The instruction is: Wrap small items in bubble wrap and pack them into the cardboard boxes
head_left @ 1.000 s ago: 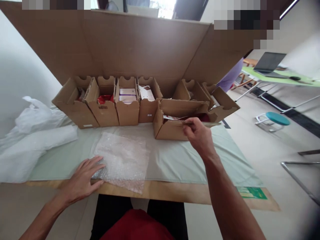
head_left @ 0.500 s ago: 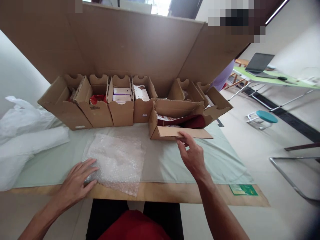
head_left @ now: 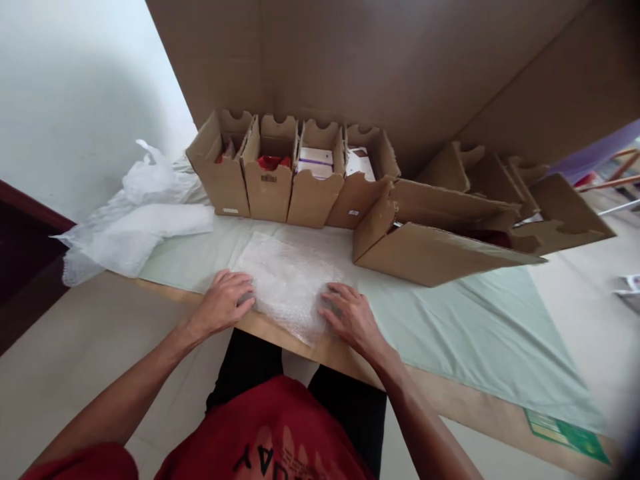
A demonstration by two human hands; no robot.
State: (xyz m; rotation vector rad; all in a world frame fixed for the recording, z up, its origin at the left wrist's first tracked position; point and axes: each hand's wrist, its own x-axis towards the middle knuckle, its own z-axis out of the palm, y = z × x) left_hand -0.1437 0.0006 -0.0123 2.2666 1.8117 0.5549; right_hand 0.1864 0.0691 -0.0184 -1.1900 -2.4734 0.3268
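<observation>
A sheet of clear bubble wrap (head_left: pixel 287 283) lies flat on the pale green cloth near the table's front edge. My left hand (head_left: pixel 227 298) rests on its left edge with the fingers stretched out. On the opposite edge lies my right hand (head_left: pixel 353 317), fingers spread and slightly bent. Neither hand has anything in its grasp. Behind the right hand stands a long cardboard box (head_left: pixel 440 257) with its front flap raised; dark red material shows inside, mostly hidden by the flap.
Several upright cardboard holders (head_left: pixel 270 193) with packets and white boxes line the back. More bubble wrap (head_left: pixel 135 230) is heaped at the left. A tall cardboard panel (head_left: pixel 350 60) rises behind. A green card (head_left: pixel 565 433) sits at the front right edge of the table.
My right hand has let go of the cardboard box's flap and come left onto the bubble wrap. The flap now stands up instead of lying folded outward. The view has turned left and down.
</observation>
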